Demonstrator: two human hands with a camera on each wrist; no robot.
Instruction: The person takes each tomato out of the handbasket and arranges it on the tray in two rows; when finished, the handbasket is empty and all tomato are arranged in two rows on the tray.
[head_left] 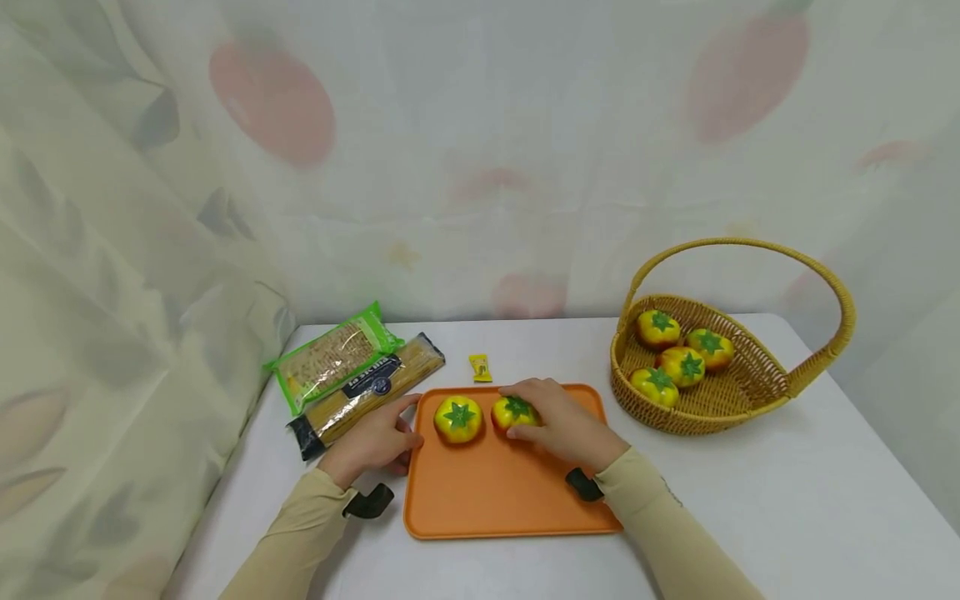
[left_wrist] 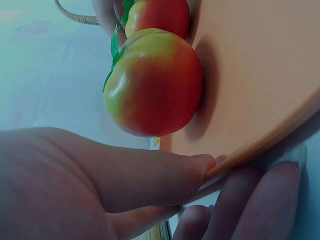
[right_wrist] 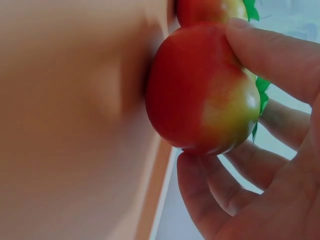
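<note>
- My right hand (head_left: 567, 427) curls over the tomato on the right (head_left: 514, 412), just right of the frame's centre; the right wrist view shows my fingers (right_wrist: 270, 55) wrapped above and my thumb below it, so it is gripped, not merely touched.
- That tomato sits on the orange tray (head_left: 502, 492), resting on its surface near the far rim.
- A second tomato (head_left: 458, 418) stands just beside it to the left, untouched; I judge I should keep my fingers clear of it so it does not roll.
- My left hand (head_left: 372, 439) pinches the tray's left edge, thumb (left_wrist: 150, 175) on top and fingers beneath, steadying it; holding firm seems wise.
- Further out, a wicker basket (head_left: 750, 392) at right holds four more tomatoes.
- At upper left of the tray lie a spaghetti packet (head_left: 367, 392), a green packet (head_left: 330, 358) and a small yellow sweet (head_left: 480, 367).
</note>
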